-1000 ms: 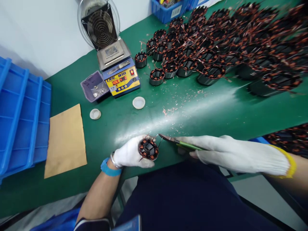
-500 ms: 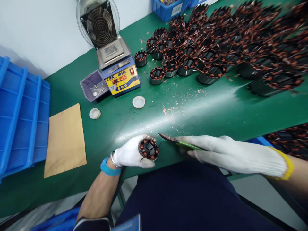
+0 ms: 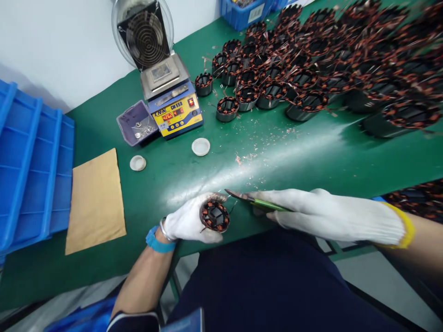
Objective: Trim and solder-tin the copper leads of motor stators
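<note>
Two gloved hands at the near edge of the surface (image 3: 155,186): the left hand (image 3: 192,219) with one wound core (image 3: 215,216), the right hand (image 3: 311,210) with one pair of pliers (image 3: 268,204). Spread toward the far right corner are more than twenty standing cores (image 3: 272,100), too crowded and blurred for an exact count. Near the far edge, one yellow-and-blue machine (image 3: 187,120) with two red displays (image 3: 168,116), and one purple tray (image 3: 135,109) beside it. Two white dishes (image 3: 200,146). One brown sheet (image 3: 95,203) toward the left edge. Two blue bins (image 3: 238,18) at the far edge, one only partly in view. Copper snippets (image 3: 238,160), past counting.
</note>
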Available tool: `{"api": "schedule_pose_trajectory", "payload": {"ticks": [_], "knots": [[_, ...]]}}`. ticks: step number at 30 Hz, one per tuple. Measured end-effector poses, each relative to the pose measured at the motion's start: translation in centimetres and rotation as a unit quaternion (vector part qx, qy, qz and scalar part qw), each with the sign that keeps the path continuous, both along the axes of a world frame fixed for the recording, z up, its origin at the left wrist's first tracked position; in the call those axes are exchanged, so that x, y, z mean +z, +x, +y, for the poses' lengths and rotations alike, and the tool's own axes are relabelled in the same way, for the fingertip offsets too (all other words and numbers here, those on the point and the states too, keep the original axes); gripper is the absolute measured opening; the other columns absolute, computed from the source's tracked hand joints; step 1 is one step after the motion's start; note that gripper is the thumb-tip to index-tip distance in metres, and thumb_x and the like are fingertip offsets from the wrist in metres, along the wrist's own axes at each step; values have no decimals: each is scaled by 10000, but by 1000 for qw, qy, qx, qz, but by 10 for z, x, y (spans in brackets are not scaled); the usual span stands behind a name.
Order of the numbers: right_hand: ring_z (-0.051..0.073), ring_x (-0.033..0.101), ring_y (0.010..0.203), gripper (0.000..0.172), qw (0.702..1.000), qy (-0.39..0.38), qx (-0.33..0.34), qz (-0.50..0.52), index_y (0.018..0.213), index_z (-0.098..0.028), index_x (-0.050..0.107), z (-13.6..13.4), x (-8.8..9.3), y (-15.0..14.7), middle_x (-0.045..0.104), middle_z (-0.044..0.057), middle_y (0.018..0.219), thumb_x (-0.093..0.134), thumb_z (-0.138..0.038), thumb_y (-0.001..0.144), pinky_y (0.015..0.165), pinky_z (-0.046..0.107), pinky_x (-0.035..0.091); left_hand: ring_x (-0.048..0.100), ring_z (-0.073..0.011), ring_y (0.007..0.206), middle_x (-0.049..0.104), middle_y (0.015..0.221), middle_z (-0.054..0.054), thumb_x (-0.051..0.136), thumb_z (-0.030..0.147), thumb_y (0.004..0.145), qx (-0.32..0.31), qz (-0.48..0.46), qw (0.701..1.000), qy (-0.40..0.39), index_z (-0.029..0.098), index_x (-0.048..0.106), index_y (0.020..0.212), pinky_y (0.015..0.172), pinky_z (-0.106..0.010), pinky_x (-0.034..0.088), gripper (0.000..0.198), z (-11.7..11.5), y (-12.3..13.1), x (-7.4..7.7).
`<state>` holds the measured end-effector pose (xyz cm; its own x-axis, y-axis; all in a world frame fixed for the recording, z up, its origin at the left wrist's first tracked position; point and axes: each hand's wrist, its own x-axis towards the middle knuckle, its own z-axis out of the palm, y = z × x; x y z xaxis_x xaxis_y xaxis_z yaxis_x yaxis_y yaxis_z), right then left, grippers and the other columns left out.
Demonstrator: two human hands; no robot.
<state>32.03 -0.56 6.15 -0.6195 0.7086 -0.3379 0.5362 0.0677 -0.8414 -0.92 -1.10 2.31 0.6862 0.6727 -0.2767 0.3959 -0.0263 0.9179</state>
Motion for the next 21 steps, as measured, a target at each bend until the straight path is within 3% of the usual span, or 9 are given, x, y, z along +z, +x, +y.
{"api": "schedule_pose_trajectory", "payload": {"ticks": [4, 11, 16, 21], "knots": [[389, 806, 1254, 571, 999, -16, 30, 14, 1474, -424, 802, 5, -1, -6, 841, -38, 1335, 713, -566, 928, 1130, 508, 634, 702, -477, 1402, 728, 1517, -230, 1012, 513, 636, -5, -29, 1000, 9, 174, 646, 1460, 1250, -577, 537, 964, 0, -1, -5], [416, 795, 1269, 663, 999, -26, 39, 4, 1453, -177, 823, 7, 10, -16, 842, 150, 1326, 601, -578, 974, 1226, 523, 554, 664, -487, 1456, 691, 1560, -277, 1005, 514, 648, -18, -50, 999, 7, 124, 618, 1487, 1293, -589, 494, 1003, 0, 0, -6], [399, 788, 1287, 703, 997, -15, 54, -50, 1512, -213, 785, 4, -1, -14, 792, 107, 1458, 529, -604, 987, 1175, 516, 600, 695, -481, 1418, 722, 1544, -236, 978, 460, 660, -3, -27, 1000, -4, 166, 665, 1492, 1257, -585, 532, 936, 0, 3, 5], [417, 801, 1244, 682, 996, 0, 18, -87, 1498, -266, 790, -2, -16, -13, 812, 79, 1425, 560, -624, 965, 1119, 571, 628, 713, -473, 1387, 791, 1469, -152, 1026, 357, 568, 32, -5, 999, -33, 261, 733, 1428, 1215, -539, 559, 914, -2, 7, 10]]}}
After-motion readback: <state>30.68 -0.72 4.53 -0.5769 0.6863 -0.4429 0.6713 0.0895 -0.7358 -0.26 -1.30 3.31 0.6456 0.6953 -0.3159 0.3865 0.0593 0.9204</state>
